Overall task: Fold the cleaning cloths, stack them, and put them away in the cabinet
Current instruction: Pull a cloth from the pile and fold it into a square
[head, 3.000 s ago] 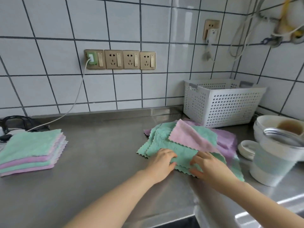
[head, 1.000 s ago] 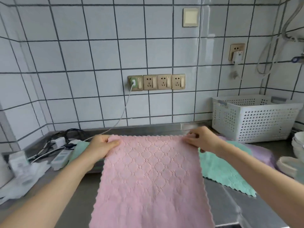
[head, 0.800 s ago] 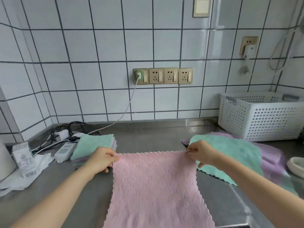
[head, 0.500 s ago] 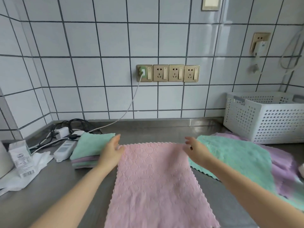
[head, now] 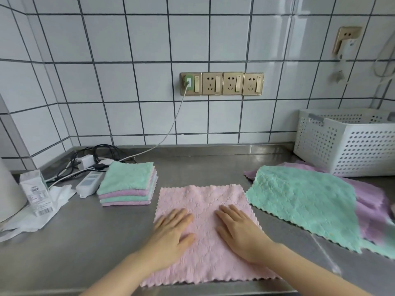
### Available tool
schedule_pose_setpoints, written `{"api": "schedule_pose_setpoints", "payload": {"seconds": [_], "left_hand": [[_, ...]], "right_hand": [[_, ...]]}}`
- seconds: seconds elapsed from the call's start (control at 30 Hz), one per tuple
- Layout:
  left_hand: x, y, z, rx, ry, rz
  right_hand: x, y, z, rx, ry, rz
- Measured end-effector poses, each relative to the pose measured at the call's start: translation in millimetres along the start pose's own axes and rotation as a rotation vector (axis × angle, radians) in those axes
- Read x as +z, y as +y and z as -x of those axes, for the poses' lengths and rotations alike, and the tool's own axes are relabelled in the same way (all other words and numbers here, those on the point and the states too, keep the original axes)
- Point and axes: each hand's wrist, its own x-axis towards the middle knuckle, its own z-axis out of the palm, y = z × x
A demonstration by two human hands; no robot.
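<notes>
A pink cloth (head: 205,227) lay spread flat on the steel counter (head: 74,248), its near edge reaching almost to the counter's front lip. Both of the person's hands rested palm-down on it, side by side, holding nothing: the left hand (head: 171,233) toward the cloth's left edge and the right hand (head: 239,231) toward its right, fingers straight and only a little spread, pointing at the wall. To the left of the pink cloth, just beside its far corner, stood a neat stack of folded cloths (head: 128,184), green on top with pink and green layers showing along the side. To the right, close to the pink cloth but not overlapping it, an unfolded green cloth (head: 303,201) lay open over a purple cloth (head: 372,201) that stuck out behind and to its right. A white perforated basket (head: 346,146) sat on the counter against the tiled wall, just behind those loose cloths. Farther left I could see a white power strip (head: 89,182) touching the folded stack, a tangle of black cables (head: 100,150) behind it, a small carton (head: 36,193) standing upright, and some crumpled white plastic (head: 34,218) under it. A row of gold wall sockets (head: 222,83) had a white cable (head: 168,131) plugged into the leftmost one.
</notes>
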Motion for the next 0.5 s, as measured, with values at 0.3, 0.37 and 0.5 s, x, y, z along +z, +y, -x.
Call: {"api": "schedule_pose_setpoints", "payload": {"seconds": [0.3, 0.37, 0.5], "left_hand": [[-7.2, 9.4, 4.3, -0.018, -0.001, -0.08], [-4.0, 29.8, 24.4, 0.125, -0.042, -0.038], [-0.1, 64.4, 61.1, 0.265, -0.064, 0.027]], "right_hand": [[-8.8, -5.6, 14.3, -0.148, 0.086, 0.044], [-12.7, -15.4, 30.4, -0.22, 0.094, 0.009], [-12.1, -31.7, 62.0, -0.317, 0.078, -0.029]]}}
